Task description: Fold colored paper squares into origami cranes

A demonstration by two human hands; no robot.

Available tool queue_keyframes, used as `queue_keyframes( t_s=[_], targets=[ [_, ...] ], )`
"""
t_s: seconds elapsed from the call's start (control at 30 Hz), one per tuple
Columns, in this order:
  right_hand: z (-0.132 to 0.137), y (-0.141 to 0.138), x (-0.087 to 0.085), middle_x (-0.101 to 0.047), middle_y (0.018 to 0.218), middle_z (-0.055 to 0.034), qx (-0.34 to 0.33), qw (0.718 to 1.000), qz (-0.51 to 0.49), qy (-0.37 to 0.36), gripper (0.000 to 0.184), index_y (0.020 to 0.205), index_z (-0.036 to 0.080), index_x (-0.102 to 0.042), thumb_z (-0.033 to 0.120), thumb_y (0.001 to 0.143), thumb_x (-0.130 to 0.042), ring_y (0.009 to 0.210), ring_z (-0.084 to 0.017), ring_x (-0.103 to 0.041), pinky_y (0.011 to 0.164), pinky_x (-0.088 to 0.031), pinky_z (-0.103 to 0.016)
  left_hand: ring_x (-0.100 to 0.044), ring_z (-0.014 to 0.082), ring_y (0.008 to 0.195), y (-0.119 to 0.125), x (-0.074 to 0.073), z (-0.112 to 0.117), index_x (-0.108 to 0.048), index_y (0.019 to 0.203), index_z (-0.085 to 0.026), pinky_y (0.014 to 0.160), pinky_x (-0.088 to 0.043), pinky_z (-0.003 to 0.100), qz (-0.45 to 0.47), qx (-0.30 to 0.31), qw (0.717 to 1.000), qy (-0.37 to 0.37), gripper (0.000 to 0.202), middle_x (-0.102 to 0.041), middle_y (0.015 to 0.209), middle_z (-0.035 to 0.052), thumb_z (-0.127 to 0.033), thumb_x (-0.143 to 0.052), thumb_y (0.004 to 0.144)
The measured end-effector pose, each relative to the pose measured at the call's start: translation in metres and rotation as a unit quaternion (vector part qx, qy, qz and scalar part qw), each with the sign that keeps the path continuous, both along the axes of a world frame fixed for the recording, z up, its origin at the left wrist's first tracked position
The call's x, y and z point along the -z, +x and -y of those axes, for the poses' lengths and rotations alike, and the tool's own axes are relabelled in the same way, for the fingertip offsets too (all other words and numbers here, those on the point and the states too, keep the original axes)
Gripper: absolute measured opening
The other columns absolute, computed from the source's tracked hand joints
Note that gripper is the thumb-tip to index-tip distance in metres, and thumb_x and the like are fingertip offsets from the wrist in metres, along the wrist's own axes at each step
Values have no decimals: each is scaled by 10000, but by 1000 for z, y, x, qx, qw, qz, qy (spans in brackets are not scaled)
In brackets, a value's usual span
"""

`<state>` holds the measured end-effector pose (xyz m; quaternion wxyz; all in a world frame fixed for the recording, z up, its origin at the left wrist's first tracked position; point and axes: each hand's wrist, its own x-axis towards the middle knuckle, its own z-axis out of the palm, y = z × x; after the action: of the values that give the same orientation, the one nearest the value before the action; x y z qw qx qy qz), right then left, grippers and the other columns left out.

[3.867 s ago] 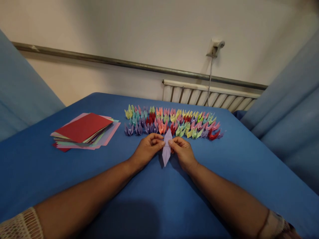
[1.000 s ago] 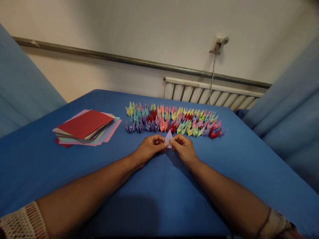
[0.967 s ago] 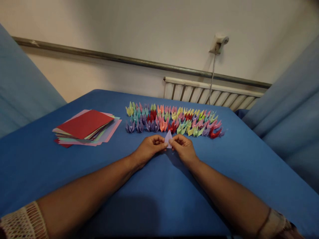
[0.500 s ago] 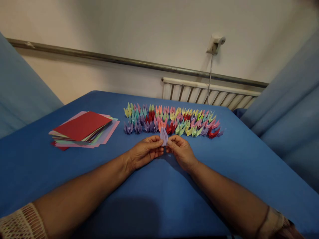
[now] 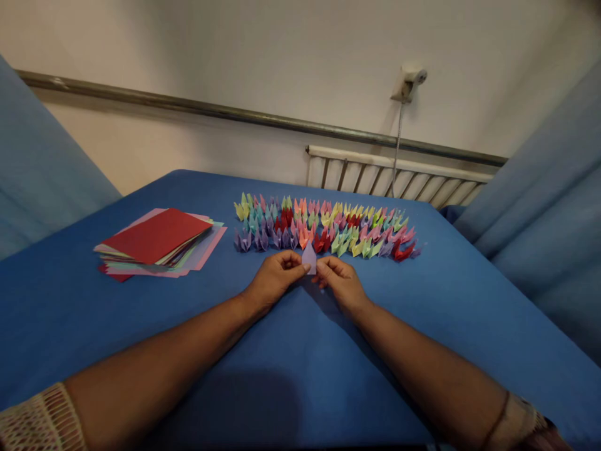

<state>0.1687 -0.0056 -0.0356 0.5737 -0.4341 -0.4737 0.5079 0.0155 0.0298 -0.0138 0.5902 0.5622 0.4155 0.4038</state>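
Observation:
A small folded lilac paper piece (image 5: 308, 258) stands pinched between both hands just above the blue table (image 5: 291, 376). My left hand (image 5: 275, 280) grips its left side with thumb and fingers closed. On its right side my right hand (image 5: 340, 283) pinches it the same way. Right behind the hands lie rows of several small folded paper cranes (image 5: 323, 228) in many colours. The nearest cranes almost touch the lilac piece.
A stack of coloured paper sheets (image 5: 159, 241) with a red one on top lies at the left. Blue curtains (image 5: 539, 188) hang on both sides. A radiator (image 5: 399, 178) and a metal rail (image 5: 188, 111) run along the wall behind the table.
The long lilac piece seen earlier is now folded much shorter. Both hands have stayed pinched on it, shifting slightly toward the rows of cranes.

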Motion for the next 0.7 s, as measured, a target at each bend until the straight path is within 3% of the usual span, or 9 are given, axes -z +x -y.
queue_keyframes(
  t_s=[0.1,0.3,0.53,0.7],
  targets=[
    [-1,2,1,-612,605,31,-16,997,-67,-33,320,713,186,-633,434,631,-818,562,-100,-547,540,-398,-222,-513,88,607,2,-1,3,-595,678,-138,589,-404,209,-22,-1,998,58,276,-576,641,-34,-340,-783,660],
    [-3,11,-1,-613,664,25,-129,965,-204,-106,272,734,184,-644,363,651,-832,589,-95,-530,592,-440,-226,-623,138,697,3,-8,12,-618,846,-143,710,-491,279,67,82,994,-9,281,-659,748,16,-375,-740,747],
    [-3,14,-1,-622,687,29,-160,954,-227,-117,245,742,176,-662,322,654,-838,577,-72,-516,586,-429,-193,-630,129,687,3,-10,16,-606,809,-143,717,-488,267,81,80,993,-10,261,-675,728,11,-323,-772,718],
    [-3,13,0,-620,676,20,-157,961,-199,-107,267,733,180,-659,362,647,-834,582,-90,-515,587,-437,-215,-597,109,635,4,-9,15,-594,776,-146,661,-472,243,61,59,996,-12,260,-635,680,-16,-324,-769,703]
  ],
)
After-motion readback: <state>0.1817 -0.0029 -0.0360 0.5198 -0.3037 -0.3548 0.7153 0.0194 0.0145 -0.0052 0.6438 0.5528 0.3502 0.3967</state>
